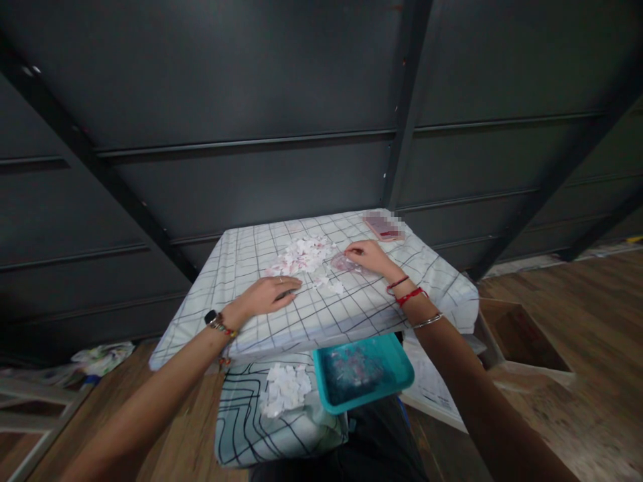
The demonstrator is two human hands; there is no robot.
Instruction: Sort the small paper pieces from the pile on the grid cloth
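Observation:
My left hand point(268, 294) lies palm down on the checked tablecloth point(296, 321), fingers stretched toward a heap of small white paper-like slips point(306, 254) with pinkish marks. On the other side of the heap, my right hand point(369, 256) has thumb and fingertips pinched together. What sits in that pinch is too small to make out. Beneath and beside its fingertips are clear, pinkish plastic-looking pieces point(341, 262). A few loose white slips point(330, 286) lie between both hands.
Below the table's front edge is a teal tray point(406, 375) of clear, pinkish small pieces. Left of it, more white slips point(284, 390) lie on a patterned cushion point(236, 422). A flat pinkish item point(379, 226) rests at the back right. An open cardboard box point(562, 371) stands right.

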